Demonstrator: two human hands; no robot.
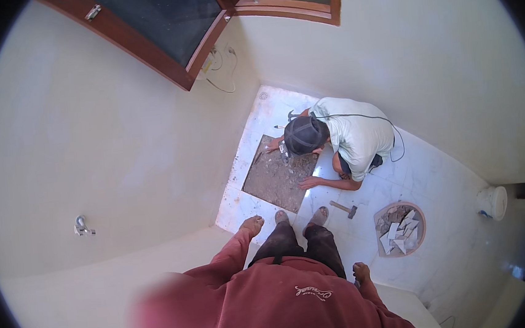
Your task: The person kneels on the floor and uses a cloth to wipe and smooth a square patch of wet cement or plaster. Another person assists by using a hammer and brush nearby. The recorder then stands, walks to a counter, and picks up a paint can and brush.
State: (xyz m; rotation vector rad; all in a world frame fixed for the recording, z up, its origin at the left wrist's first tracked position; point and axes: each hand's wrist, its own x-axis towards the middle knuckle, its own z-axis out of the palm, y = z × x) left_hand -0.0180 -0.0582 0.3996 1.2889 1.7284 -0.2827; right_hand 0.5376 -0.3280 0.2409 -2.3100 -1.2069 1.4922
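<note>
Your left hand (253, 226) hangs left of centre in the lower half of the frame, near the wall, below the bare patch (276, 178) in the floor. Its fingers look loosely curled, but you can't tell from here whether anything is in them. Your right hand (361, 272) is right of centre, lower down, with bent fingers; its grip can't be made out either. Neither hand touches the patch, which sits at the middle of the frame, just beyond your shoes (282, 218).

A co-worker (358, 132) crouches at its upper right side, one hand (309, 183) at the patch's edge and the other (273, 144) by a small power tool (284, 150).

As for progress, the patch looks stripped of tile: rough grey-brown bed shows, while the white tiled floor (367, 236) around it is in place. Right of centre, a round tub (423, 222) holds broken tile pieces (397, 233) and rubble. The bed looks uneven, so judging by that, levelling and covering it are still left. A hammer (344, 209) lies between patch and tub, and a white bucket (494, 203) stands at the right.
</note>
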